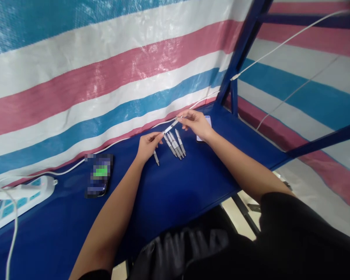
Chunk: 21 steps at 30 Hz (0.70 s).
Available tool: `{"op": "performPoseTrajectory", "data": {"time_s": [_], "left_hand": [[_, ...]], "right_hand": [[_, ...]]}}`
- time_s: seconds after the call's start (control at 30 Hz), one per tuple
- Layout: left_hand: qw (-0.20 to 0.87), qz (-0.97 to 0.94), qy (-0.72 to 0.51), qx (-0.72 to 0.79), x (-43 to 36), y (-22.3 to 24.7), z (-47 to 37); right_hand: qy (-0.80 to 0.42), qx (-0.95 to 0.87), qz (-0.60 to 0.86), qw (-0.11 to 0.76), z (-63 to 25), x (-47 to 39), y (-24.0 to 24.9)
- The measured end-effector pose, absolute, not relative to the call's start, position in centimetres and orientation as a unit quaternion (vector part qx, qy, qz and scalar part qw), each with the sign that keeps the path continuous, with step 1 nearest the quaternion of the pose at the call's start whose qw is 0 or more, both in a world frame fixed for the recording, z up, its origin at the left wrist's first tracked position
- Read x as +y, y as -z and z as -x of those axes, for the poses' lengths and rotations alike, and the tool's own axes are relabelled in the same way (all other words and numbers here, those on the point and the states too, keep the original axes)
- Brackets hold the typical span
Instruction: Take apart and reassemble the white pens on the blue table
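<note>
A white and grey pen [171, 126] is held at a slant above the blue table [175, 182], between both hands. My left hand [148, 146] pinches its lower end, and my right hand [196, 123] grips its upper end near the tip. Just below lie several similar pens [175, 144] side by side, pointing toward me. Another pen [156, 158] rests apart from them, its upper part hidden under my left hand.
On the left are a dark phone [99, 175] and a white power strip [32, 198]. Behind my right hand lies another phone [207, 120], partly covered. A white cable [116, 144] runs along the striped sheet; blue frame bars [239, 54] stand at right.
</note>
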<state>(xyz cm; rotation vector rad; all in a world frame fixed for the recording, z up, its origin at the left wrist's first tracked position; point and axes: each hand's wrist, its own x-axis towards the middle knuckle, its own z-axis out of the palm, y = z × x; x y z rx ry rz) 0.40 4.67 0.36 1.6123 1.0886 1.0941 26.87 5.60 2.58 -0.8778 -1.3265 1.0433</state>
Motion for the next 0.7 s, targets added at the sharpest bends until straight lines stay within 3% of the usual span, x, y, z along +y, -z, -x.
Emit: {"op": "performPoseTrajectory", "data": {"time_s": [0.13,0.3,0.47,0.7], "left_hand": [[0.444,-0.642,-0.446,0.438,4.6,-0.1,-0.4],[0.446,-0.621,-0.469,0.442,4.8,0.0,-0.4],[0.451,-0.595,-0.501,0.438,5.0,-0.3,0.0],[0.463,-0.597,-0.487,0.438,5.1,-0.5,0.1]], "right_hand": [[-0.420,-0.608,0.393,0.547,-27.3,5.0,-3.0],[-0.356,-0.689,0.451,0.442,-27.7,4.3,-3.5],[-0.364,-0.688,0.385,0.495,-27.3,3.9,-3.9],[-0.330,-0.717,0.425,0.443,-27.5,3.5,-4.0]]}}
